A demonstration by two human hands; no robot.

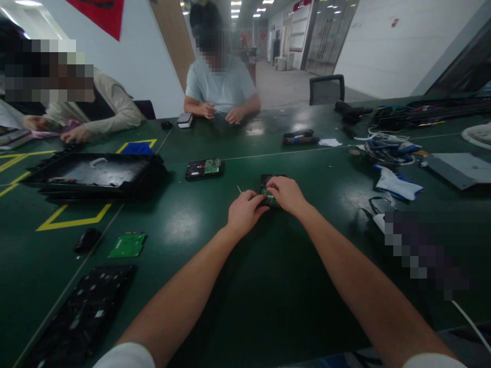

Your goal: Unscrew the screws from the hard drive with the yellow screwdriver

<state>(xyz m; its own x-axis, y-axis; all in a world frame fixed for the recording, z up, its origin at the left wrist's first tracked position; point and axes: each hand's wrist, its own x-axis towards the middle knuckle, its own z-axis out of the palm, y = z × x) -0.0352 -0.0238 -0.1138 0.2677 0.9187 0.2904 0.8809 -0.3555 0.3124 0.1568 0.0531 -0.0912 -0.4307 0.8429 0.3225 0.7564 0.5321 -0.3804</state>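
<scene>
A hard drive (271, 200) lies on the green table in front of me, its green circuit board partly covered by my fingers. My left hand (245, 212) grips its left and near edge, thumb and fingers closed on it. A thin pale rod (239, 188) sticks up behind the left knuckles; whether that hand holds it I cannot tell. Over the board, my right hand (288, 194) has its fingers pinched together, and whatever is between them is hidden. Farther left lies a second hard drive (204, 168) with its circuit board facing up.
Left are stacked black trays (95, 176), a green circuit board (128, 245) and a black panel (82, 312). On the right lie a white-blue glove (399, 183), cables (393, 148) and a grey metal box (460, 168). One person (222, 87) sits opposite, another (111, 97) at left.
</scene>
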